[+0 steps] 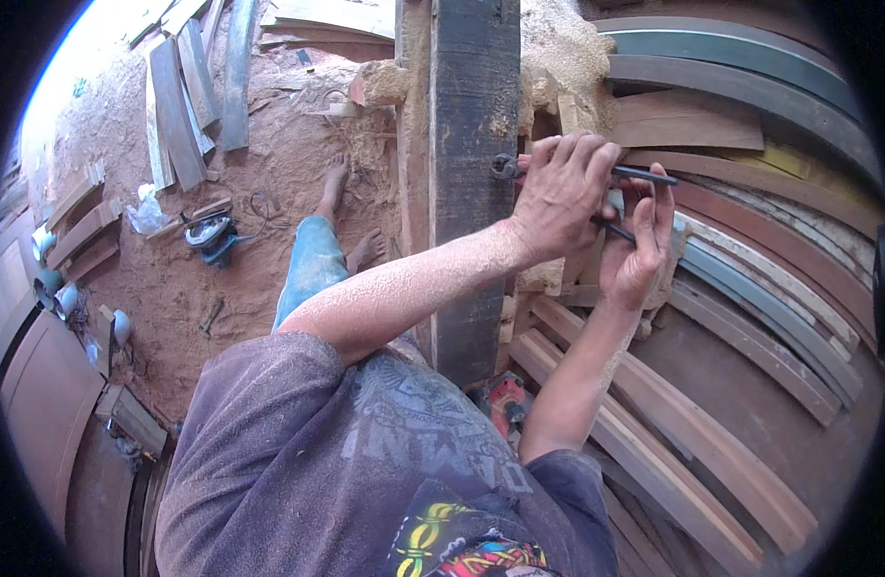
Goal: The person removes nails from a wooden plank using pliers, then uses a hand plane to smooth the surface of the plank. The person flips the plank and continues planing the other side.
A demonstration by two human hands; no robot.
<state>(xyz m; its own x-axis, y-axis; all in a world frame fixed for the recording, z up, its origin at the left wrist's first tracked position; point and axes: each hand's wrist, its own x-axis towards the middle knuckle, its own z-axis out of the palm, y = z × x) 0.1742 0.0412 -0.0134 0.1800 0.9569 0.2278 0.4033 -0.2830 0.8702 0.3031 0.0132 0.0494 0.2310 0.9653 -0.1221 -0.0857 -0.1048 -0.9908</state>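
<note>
A pair of dark metal pincers [505, 166] lies across the right edge of a long dark wooden beam [471, 115], its rounded jaws over the beam's top. My left hand [566, 188] reaches across the beam from the left and is closed over the pincers behind the jaws. On the far side of it, my right hand [640, 240] has its fingers bent around the spread handles. What sits between the jaws, if anything, is too small to make out. Fine sawdust coats both forearms.
Long boards [741, 356] and coloured planks are stacked on the right. Beside the beam near my body lies a red power tool [508, 404]. A blue power tool [212, 238] rests on the dirt floor at left, near loose planks [178, 115]. Sawdust [568, 43] is heaped beyond.
</note>
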